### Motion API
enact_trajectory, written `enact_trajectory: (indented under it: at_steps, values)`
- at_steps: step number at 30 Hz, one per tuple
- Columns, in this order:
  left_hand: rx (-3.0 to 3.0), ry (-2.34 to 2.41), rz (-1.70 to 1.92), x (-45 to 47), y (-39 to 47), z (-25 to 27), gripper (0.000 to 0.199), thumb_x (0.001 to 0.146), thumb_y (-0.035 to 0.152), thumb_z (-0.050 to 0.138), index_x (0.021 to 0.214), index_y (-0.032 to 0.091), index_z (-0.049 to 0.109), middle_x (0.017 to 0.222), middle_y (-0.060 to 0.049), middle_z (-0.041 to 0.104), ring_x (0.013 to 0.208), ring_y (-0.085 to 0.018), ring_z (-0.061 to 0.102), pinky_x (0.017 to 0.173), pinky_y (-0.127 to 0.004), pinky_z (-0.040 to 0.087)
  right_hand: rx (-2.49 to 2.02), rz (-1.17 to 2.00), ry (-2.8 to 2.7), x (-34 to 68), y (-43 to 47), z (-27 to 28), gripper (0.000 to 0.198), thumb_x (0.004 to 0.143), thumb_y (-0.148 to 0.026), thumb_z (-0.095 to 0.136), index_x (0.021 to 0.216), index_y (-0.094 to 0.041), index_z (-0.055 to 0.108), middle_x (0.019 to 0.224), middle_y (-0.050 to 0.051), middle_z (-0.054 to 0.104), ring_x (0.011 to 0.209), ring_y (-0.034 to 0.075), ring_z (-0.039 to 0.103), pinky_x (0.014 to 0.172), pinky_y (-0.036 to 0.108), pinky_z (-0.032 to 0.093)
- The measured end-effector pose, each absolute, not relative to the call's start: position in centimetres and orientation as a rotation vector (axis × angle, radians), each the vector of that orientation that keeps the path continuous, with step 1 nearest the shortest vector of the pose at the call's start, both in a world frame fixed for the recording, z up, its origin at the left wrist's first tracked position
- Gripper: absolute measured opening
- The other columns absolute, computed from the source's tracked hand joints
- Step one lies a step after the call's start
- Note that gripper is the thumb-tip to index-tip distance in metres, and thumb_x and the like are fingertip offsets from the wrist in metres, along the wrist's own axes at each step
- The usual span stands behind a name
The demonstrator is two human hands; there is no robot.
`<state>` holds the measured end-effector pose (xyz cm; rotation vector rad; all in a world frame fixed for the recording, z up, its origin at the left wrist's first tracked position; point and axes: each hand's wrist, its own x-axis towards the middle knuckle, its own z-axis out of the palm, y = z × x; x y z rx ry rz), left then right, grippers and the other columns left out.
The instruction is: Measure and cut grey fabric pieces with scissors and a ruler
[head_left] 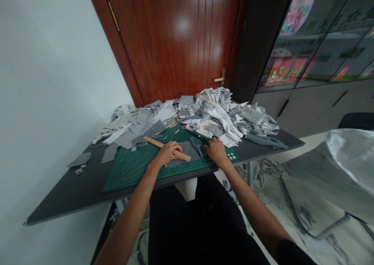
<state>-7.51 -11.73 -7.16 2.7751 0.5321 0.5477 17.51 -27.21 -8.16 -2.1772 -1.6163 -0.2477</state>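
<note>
My left hand (168, 153) is closed over a flat wooden strip (154, 142), which slants across a piece of grey cloth (188, 147). Markings on the strip cannot be made out. The cloth lies on a green gridded cutting mat (133, 167). At the cloth's right side, my right hand (216, 151) is closed around the black handles of what look like scissors (200, 136), their blades pointing up and to the left. A small flap of grey cloth (201, 150) stands by the right fingertips, which are partly hidden.
Behind the mat, a large heap of grey and white cloth scraps (210, 111) spreads along the dark table (78, 191). A second wooden strip (171, 123) pokes out of it. A brown door (175, 43) stands behind; a plastic-covered chair (336, 167) is at right.
</note>
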Motion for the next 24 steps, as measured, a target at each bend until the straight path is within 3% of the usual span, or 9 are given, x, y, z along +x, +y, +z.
enact_trajectory:
  at_steps: [6, 12, 18, 24]
  values:
    - [2.787, 0.541, 0.543, -7.5, -11.7, -7.1, 0.033, 0.076, 0.045, 0.089, 0.094, 0.024, 0.072, 0.100, -0.003, 0.068, 0.100, -0.024, 0.061, 0.087, -0.035, 0.044, -2.103, -0.171, -1.737, 19.1, -25.6, -8.2, 0.020, 0.088, -0.005, 0.059, 0.098, -0.009, 0.076, 0.108, 0.024, 0.071, 0.104, 0.031, 0.065, 0.095, 0.040, 0.049]
    - [2.799, 0.592, 0.594, -7.5, -11.9, -7.1, 0.008, 0.087, 0.020, 0.072, 0.094, 0.024, 0.072, 0.103, -0.004, 0.070, 0.102, -0.024, 0.060, 0.092, -0.037, 0.045, -1.968, -0.129, -1.758, 20.9, -24.8, -8.8, 0.020, 0.087, -0.012, 0.065, 0.104, -0.007, 0.074, 0.108, 0.020, 0.071, 0.104, 0.028, 0.066, 0.098, 0.037, 0.050]
    - [2.799, 0.810, 0.800, -7.9, -12.1, -7.3, 0.036, 0.083, 0.009, 0.059, 0.114, 0.025, 0.069, 0.131, -0.008, 0.067, 0.130, -0.032, 0.051, 0.112, -0.052, 0.033, -1.825, -0.122, -1.649, 21.4, -24.6, -10.1, 0.026, 0.093, -0.018, 0.061, 0.117, -0.012, 0.070, 0.112, 0.016, 0.070, 0.109, 0.027, 0.065, 0.101, 0.040, 0.052]
    - [2.807, 0.919, 0.917, -8.5, -12.0, -6.7, 0.043, 0.083, 0.006, 0.051, 0.119, 0.023, 0.068, 0.133, -0.010, 0.067, 0.132, -0.031, 0.054, 0.116, -0.054, 0.033, -1.696, -0.151, -1.610, 20.8, -25.4, -10.5, 0.032, 0.096, -0.018, 0.052, 0.124, -0.009, 0.065, 0.118, 0.020, 0.064, 0.117, 0.031, 0.060, 0.108, 0.045, 0.048]
